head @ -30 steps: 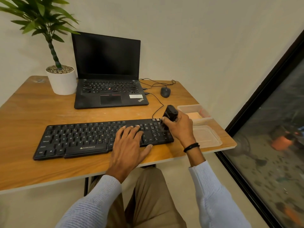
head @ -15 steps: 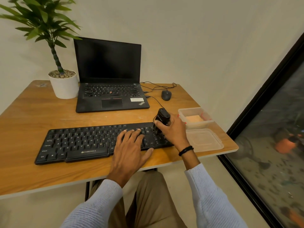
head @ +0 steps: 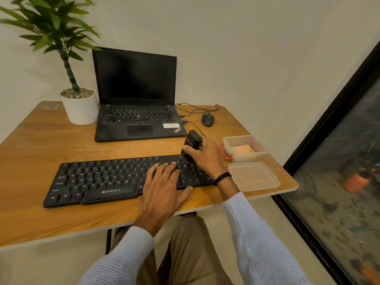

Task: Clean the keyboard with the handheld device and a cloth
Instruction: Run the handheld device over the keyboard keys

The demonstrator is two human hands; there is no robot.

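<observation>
A person sits at a wooden table (head: 30, 157), seen from their own head, with pale blue sleeves reaching forward. A black keyboard (head: 98, 179) lies flat near the table's front edge.

The left hand (head: 162, 190) rests palm down on the keyboard's right-centre keys, fingers straight and spread, gripping nothing. Just right of it, the right hand (head: 207, 159) is curled round a small black device (head: 191, 141). The device is tilted, with its lower end at the keys along the keyboard's back right. A black band circles that wrist.

Just right of the keyboard lies a clear lid (head: 254, 176). Behind the lid, an open clear box (head: 246, 157) with red clips holds something pale orange, possibly the cloth (head: 242, 150).

Behind the keyboard stands an open laptop (head: 135, 89), its screen dark. Behind the keyboard's right end sits a mouse (head: 208, 119) with its cord. Behind its left end stands a plant (head: 79, 108) in a white pot.
</observation>
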